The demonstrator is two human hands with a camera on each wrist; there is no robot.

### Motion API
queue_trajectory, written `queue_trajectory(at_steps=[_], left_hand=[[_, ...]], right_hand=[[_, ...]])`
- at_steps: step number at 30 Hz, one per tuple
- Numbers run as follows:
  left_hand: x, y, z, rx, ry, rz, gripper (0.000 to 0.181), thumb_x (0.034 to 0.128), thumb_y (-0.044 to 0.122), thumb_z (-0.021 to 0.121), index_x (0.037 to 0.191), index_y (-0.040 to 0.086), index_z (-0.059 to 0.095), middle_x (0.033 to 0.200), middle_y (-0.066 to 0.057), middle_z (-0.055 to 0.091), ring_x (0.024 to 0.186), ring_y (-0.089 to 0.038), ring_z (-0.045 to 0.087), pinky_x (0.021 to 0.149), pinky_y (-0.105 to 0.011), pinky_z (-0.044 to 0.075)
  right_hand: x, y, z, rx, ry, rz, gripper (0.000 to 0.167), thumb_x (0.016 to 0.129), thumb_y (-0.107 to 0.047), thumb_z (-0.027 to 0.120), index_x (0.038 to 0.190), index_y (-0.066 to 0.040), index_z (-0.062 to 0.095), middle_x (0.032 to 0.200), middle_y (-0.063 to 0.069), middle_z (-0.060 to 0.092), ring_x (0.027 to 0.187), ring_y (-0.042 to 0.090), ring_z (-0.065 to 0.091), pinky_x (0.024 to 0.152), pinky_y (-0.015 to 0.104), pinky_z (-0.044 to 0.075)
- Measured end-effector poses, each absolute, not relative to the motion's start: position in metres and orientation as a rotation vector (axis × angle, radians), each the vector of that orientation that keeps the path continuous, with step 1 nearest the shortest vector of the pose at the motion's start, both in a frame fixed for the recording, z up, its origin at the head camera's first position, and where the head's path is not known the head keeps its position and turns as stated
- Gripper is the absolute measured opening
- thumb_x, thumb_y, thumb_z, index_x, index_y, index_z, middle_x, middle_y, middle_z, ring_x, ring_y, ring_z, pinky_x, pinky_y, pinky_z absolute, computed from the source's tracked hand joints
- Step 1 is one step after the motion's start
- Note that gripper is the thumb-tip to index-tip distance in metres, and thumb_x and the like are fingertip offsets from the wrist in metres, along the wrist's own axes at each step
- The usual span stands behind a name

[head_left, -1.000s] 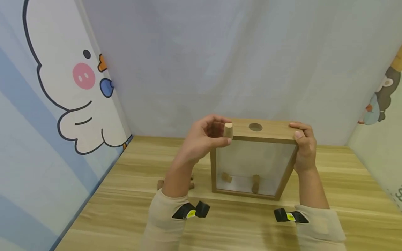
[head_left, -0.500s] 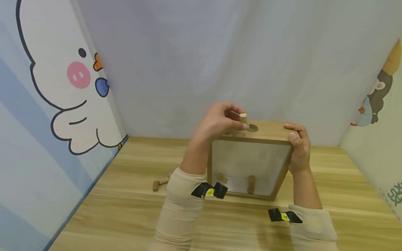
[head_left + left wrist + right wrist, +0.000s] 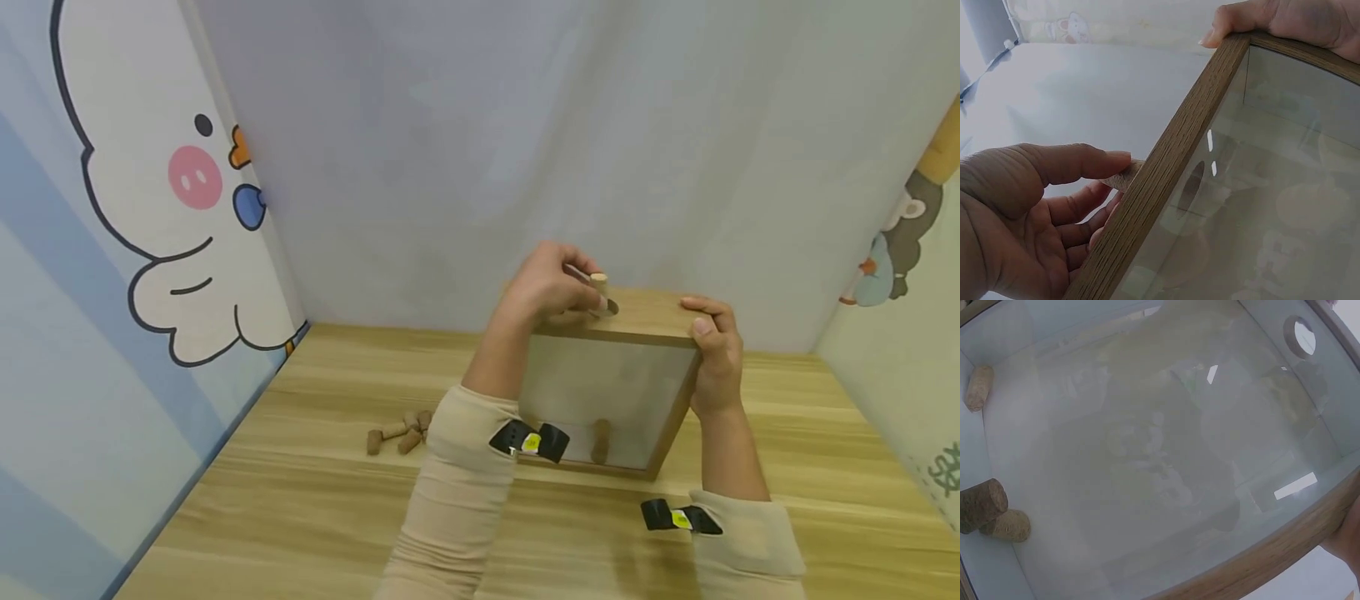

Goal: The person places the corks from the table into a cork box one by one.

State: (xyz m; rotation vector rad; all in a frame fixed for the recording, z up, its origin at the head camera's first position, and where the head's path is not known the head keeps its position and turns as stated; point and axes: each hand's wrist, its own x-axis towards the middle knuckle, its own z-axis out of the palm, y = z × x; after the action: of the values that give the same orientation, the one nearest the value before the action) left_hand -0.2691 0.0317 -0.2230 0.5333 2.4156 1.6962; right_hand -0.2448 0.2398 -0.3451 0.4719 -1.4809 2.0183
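Observation:
My left hand (image 3: 551, 287) pinches a cork (image 3: 598, 282) upright at the round hole (image 3: 612, 307) in the top of a wooden box (image 3: 652, 315) with a clear front. In the left wrist view, the thumb and fingers hold this cork (image 3: 1124, 177) against the frame (image 3: 1166, 156), its far end hidden. My right hand (image 3: 716, 358) grips the box's top right corner, thumb in front and fingers over the top. Inside the box, the right wrist view shows a cork (image 3: 979, 387) by itself and two others touching, one dark (image 3: 984, 505) and one lighter (image 3: 1011, 526).
Several loose corks (image 3: 408, 442) lie on the wooden table (image 3: 300, 500) left of the box, partly behind my left sleeve (image 3: 457, 492). A pale curtain (image 3: 420, 167) hangs behind the table, with printed panels on both sides.
My left hand has moved right along the box's top, bringing the cork from the left corner to the hole. More loose corks show beside the left sleeve. The right hand keeps its grip.

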Motion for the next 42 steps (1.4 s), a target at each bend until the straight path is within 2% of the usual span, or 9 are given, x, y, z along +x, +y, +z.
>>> queue_trajectory(at_steps=[9,15,24,36,42], left_hand=[[-0.268,0.034,-0.229,0.531,2.572,1.643,0.032,0.0737,0.010,0.080,0.103,0.011,0.067,0.088,-0.001,0.065,0.085,-0.018,0.059,0.071,-0.029,0.048],[-0.252,0.020,-0.245,0.793,2.569,1.756,0.030,0.0796,0.017,0.075,0.107,0.010,0.065,0.096,-0.004,0.063,0.086,-0.015,0.058,0.071,-0.026,0.049],[-0.225,-0.007,-0.274,1.179,2.484,1.982,0.026,0.0843,0.010,0.069,0.106,-0.001,0.063,0.098,-0.011,0.064,0.084,-0.014,0.061,0.073,-0.027,0.050],[-0.216,-0.047,-0.335,1.026,2.599,1.958,0.022,0.0845,0.012,0.070,0.105,0.005,0.065,0.097,-0.005,0.063,0.082,-0.018,0.058,0.071,-0.038,0.048],[-0.217,-0.065,-0.362,0.900,2.708,1.814,0.025,0.0825,0.014,0.072,0.106,0.008,0.065,0.099,-0.003,0.063,0.088,-0.021,0.059,0.073,-0.041,0.047]], right_hand=[[-0.245,0.241,-0.345,0.474,-1.483,2.019,0.025,0.087,-0.021,0.050,0.106,-0.009,0.062,0.114,0.010,0.044,0.097,0.022,0.041,0.075,0.035,0.033],[-0.245,0.240,-0.346,0.487,-1.468,2.027,0.025,0.087,-0.021,0.052,0.105,-0.008,0.062,0.114,0.011,0.046,0.097,0.022,0.042,0.075,0.034,0.033],[-0.246,0.240,-0.343,0.493,-1.459,2.032,0.024,0.085,-0.019,0.051,0.103,-0.007,0.062,0.110,0.012,0.047,0.093,0.023,0.043,0.071,0.033,0.035],[-0.248,0.241,-0.342,0.459,-1.501,2.037,0.023,0.085,-0.019,0.049,0.102,-0.011,0.063,0.109,0.011,0.046,0.092,0.022,0.042,0.070,0.032,0.035],[-0.249,0.240,-0.342,0.467,-1.489,2.053,0.023,0.086,-0.020,0.050,0.103,-0.011,0.063,0.109,0.011,0.045,0.092,0.022,0.042,0.070,0.033,0.035]])
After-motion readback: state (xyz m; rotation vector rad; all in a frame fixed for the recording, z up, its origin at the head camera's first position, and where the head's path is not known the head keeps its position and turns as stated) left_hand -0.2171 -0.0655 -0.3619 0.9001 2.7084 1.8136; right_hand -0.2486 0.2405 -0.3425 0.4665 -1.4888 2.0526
